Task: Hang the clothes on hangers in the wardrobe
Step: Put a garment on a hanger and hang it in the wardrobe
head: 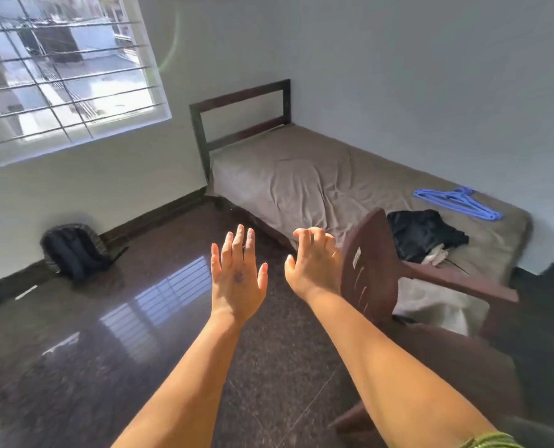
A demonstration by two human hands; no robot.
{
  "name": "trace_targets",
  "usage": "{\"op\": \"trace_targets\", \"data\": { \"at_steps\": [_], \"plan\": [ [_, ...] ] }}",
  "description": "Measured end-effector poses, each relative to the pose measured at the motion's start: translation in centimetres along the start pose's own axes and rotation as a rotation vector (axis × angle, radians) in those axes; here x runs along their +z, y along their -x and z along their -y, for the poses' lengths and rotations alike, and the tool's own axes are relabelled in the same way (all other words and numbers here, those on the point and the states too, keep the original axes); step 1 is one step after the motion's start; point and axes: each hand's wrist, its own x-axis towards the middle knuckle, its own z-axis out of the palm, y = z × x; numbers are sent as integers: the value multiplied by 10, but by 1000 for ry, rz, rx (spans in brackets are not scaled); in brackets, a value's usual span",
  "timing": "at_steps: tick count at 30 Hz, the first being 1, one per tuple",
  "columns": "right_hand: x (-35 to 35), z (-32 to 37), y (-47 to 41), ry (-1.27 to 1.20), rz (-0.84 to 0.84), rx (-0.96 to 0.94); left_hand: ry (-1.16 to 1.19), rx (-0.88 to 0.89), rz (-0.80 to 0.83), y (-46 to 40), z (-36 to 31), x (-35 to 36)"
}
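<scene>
Pale walls and a dark polished floor (pixel 140 334) frame what we see, and we start at centre frame with our own two arms stretched forward.

Our left hand (pixel 238 279) is spread flat, back toward us, fingers straight and slightly apart, holding nothing. Just right of it, our right hand (pixel 314 263) is raised with its fingers curled like a claw, also holding nothing; it hovers near the back of a brown plastic chair (pixel 371 263) without clearly touching it.

Beyond the chair, right of centre, a bed (pixel 301 176) with a taupe sheet runs along the wall, its dark headboard (pixel 240 114) toward the middle top of the frame. On the bed's near end lies a heap of dark clothes (pixel 424 234) with a bit of pale cloth at its lower edge. Past the heap, close to the right wall, blue hangers (pixel 456 202) lie stacked flat on the sheet, apart from the clothes.

At far left a black backpack (pixel 72 250) leans against the wall under a barred window (pixel 59 69) in the upper left.
</scene>
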Motion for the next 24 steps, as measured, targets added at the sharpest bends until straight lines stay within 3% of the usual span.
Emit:
{"op": "trace_targets", "data": {
  "at_steps": [5, 13, 19, 24],
  "plan": [
    [68, -20, -94, 32, 28, 65, 35, 86, 51, -94, 18, 79],
    [160, -54, -262, 56, 94, 445, 139, 376, 141, -299, 30, 187],
    [215, -119, -315, 100, 167, 707, 228, 549, 292, -397, -20, 264],
    [263, -216, -347, 48, 199, 1028, 223, 748, 440, -445, -86, 359]
  ]
}}
